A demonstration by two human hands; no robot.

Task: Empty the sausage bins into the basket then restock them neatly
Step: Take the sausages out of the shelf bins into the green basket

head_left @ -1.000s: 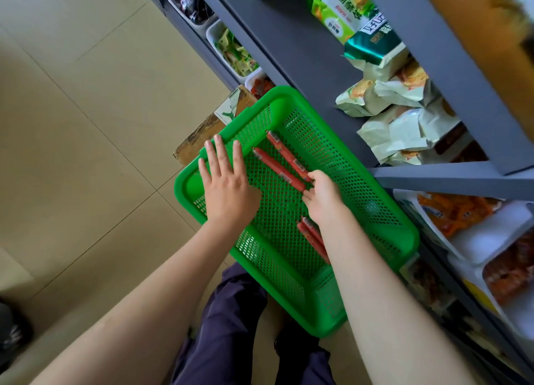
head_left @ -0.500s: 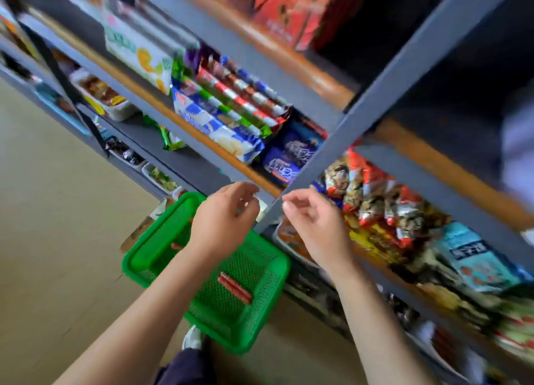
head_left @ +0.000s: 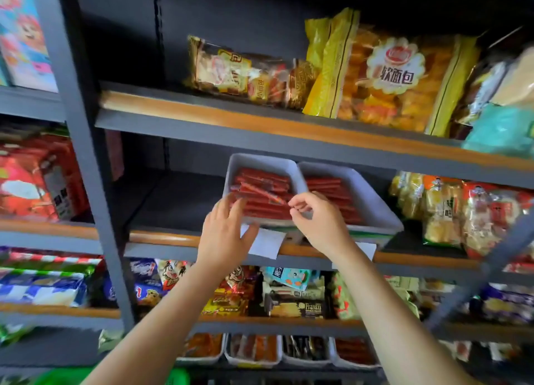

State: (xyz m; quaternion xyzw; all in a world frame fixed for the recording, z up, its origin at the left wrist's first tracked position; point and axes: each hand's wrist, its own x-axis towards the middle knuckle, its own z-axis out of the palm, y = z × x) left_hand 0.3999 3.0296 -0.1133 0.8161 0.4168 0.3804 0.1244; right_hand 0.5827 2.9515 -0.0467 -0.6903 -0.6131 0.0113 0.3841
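Both hands have risen from the green basket to the shelf with the two white sausage bins. Left hand (head_left: 224,234), fingers spread and released, reaches over the front rim of the left bin (head_left: 261,192); the right hand (head_left: 319,223), loosely curled and holding nothing, hovers between the bins. Sausages (head_left: 264,197) lie at 12 o'clock from the left hand, long axes running 9 to 3. Right bin (head_left: 351,199) sits at 2 o'clock.

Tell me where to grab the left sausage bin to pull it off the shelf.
Grip the left sausage bin by its near rim, coming from the front: that edge overhangs the shelf, and the second bin blocks its right side.
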